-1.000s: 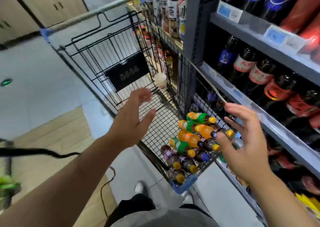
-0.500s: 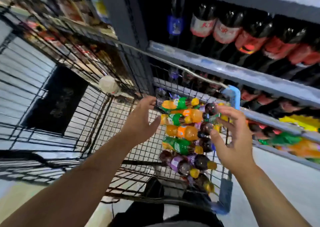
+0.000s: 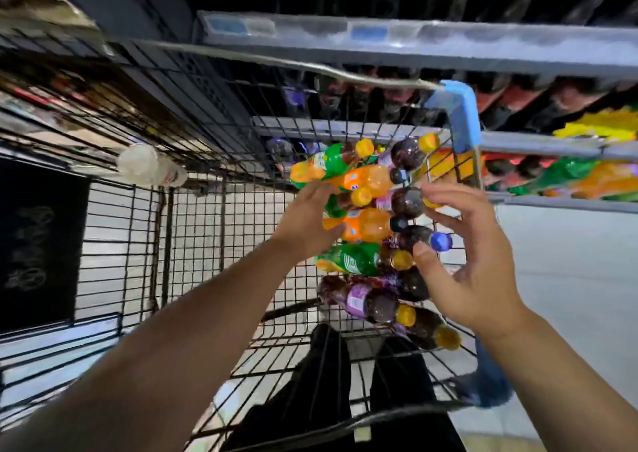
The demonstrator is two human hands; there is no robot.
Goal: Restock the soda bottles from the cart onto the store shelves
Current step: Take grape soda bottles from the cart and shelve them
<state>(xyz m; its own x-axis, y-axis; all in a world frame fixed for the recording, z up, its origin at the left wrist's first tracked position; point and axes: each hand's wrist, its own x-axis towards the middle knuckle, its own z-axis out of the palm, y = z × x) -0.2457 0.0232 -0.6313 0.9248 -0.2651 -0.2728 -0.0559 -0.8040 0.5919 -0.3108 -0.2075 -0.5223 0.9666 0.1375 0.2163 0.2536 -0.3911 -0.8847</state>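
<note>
Several small soda bottles lie piled in the right corner of the wire cart point(image 3: 193, 230): orange ones point(image 3: 366, 179), green-labelled ones point(image 3: 355, 260) and dark purple ones point(image 3: 373, 301). My left hand point(image 3: 307, 220) reaches down over the left side of the pile, its fingers straight and touching an orange bottle point(image 3: 366, 225). On the right side of the pile my right hand point(image 3: 473, 261) hovers with spread, slightly bent fingers, close to a dark bottle with a blue cap point(image 3: 424, 239). Neither hand grips anything.
Grey store shelves point(image 3: 414, 42) with dark cola bottles and colourful sodas run along the cart's far side. A clear bottle with a white cap point(image 3: 152, 170) lies against the cart's wire wall. A blue corner guard point(image 3: 461, 113) caps the cart's rim. My legs show below.
Both hands have dropped lower into the cart and closer to the bottle pile. My view has tilted further down over the basket.
</note>
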